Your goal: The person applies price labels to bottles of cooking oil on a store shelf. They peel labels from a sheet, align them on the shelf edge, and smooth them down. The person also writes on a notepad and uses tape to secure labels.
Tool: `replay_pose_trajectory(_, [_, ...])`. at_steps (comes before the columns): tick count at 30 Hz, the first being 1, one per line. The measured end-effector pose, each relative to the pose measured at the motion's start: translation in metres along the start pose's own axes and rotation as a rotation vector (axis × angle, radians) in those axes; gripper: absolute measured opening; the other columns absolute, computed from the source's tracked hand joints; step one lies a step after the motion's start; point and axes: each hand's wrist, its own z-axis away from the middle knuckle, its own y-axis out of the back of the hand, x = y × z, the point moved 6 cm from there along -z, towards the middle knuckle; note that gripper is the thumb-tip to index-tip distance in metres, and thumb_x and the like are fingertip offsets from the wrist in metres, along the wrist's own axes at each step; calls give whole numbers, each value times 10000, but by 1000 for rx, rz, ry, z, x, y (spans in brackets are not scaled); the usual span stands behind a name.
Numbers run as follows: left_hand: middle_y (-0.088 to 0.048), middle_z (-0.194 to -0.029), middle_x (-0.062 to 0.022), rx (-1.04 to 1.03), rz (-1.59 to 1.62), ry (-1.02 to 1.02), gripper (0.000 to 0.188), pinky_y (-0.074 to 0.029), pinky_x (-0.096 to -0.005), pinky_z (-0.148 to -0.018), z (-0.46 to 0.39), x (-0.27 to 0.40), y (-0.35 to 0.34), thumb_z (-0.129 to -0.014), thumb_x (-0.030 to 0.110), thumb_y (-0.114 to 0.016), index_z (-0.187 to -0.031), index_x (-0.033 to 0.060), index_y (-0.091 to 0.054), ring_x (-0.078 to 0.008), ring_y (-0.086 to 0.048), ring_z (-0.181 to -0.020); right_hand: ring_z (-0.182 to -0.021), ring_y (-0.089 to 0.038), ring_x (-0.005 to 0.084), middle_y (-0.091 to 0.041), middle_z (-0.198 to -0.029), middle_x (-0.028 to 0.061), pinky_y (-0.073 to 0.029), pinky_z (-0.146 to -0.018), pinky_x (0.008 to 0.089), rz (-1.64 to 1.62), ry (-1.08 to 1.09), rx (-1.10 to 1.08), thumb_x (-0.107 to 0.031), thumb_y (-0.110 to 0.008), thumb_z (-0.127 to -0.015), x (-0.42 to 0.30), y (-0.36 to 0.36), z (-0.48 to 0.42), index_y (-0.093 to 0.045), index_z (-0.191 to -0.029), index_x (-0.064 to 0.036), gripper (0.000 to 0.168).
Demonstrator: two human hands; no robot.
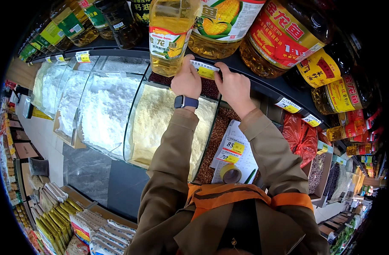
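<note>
On the front edge of a dark shelf (264,83) sits a white-and-yellow price tag (204,69), printed with writing. The fingers of my left hand (186,76) press its left end; a smartwatch (185,102) is on that wrist. At the tag's other end, my right hand (234,87) pinches the corner between thumb and fingers. Just left of the tag, a bottle of Arawana corn oil (169,41) juts over the shelf edge beside my left hand. A larger corn oil jug (224,25) stands behind the tag.
Beneath my arms are bins of pale yellow flour (153,118), white flour (108,108) and brown grains (224,122). Papers with price tags (242,143), a tape roll (230,173) and a green pen (250,176) lie on the grains. A red plastic bag (299,137) sits at right.
</note>
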Motion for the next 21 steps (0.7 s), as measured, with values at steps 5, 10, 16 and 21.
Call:
replay_pose_trajectory(5, [-637, -691, -127, -69, -132, -66, 207, -466, -463, -492, -2, 6, 0, -901, 307, -475, -1092, 227, -485, -359, -618, -604, -482, -609, 273, -593, -531, 101, -479, -446, 366, 9, 37, 46, -273, -624, -822, 12, 8, 0, -598, -887, -119, 169])
replay_pose_trajectory(10, [-641, -746, -133, -122, -107, -47, 216, -468, -466, -536, -2, 7, 1, -914, 331, -480, -1096, 216, -487, -361, -620, -654, -525, -617, 281, -613, -587, 96, -476, -461, 384, -70, -32, 114, -258, -647, -793, 19, 15, 1, -560, -790, -118, 165])
replay_pose_trajectory(16, [-638, -853, -145, -66, -40, -8, 217, -459, -454, -602, -2, 0, -2, -887, 320, -556, -1075, 221, -512, -379, -605, -772, -613, -623, 325, -625, -644, 129, -491, -538, 406, -307, -242, 29, -245, -700, -754, 14, -6, -3, -608, -737, -75, 194])
replay_pose_trajectory(21, [-607, -807, -160, 112, 53, -40, 214, -447, -415, -610, 3, 3, -6, -879, 241, -587, -1046, 117, -534, -343, -583, -713, -602, -625, 334, -625, -633, 135, -502, -547, 422, -278, -300, 26, -232, -680, -764, 32, -4, 16, -599, -750, -74, 179])
